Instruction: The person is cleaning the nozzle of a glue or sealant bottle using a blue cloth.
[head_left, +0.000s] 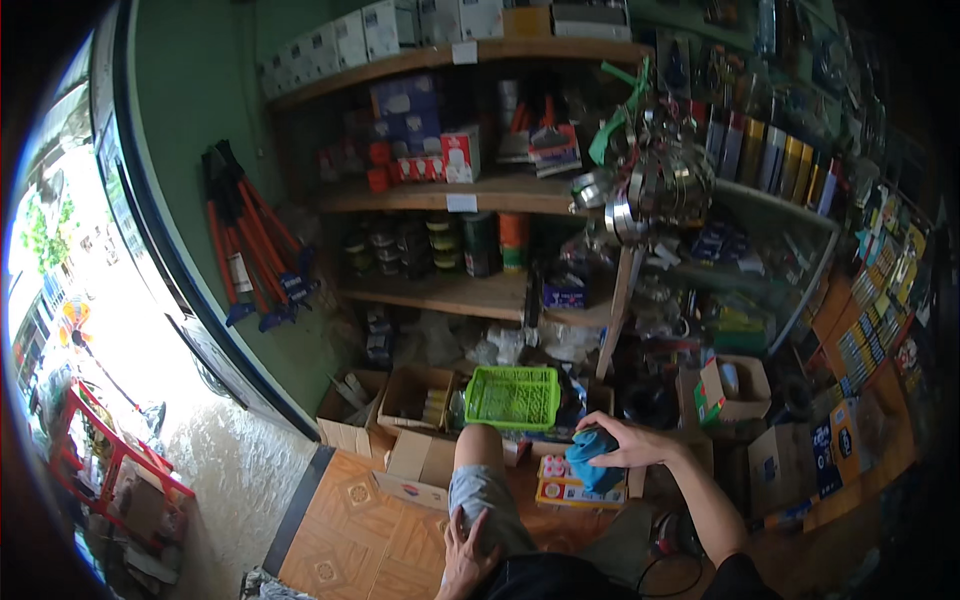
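Observation:
My right hand (630, 444) grips a crumpled blue cloth (594, 459). Something small and yellowish shows at the cloth's upper edge, too little of it to name. Below the cloth stands a yellow and white carton (570, 491) with several red-and-white items (556, 466) in it; the cloth hides part of this carton. My left hand (471, 546) rests on my grey-clad thigh (484, 491), fingers spread, holding nothing. Just beyond my knee a bright green plastic basket (556, 397) sits among the cardboard boxes.
Open cardboard boxes (424, 459) line the foot of wooden shelves (442, 300). Metal hose clamps (660, 187) hang in a bunch at the shelf's right end. Orange-handled bolt cutters (251, 232) hang on the green wall. A doorway lies left, with a red plastic rack (112, 480) outside.

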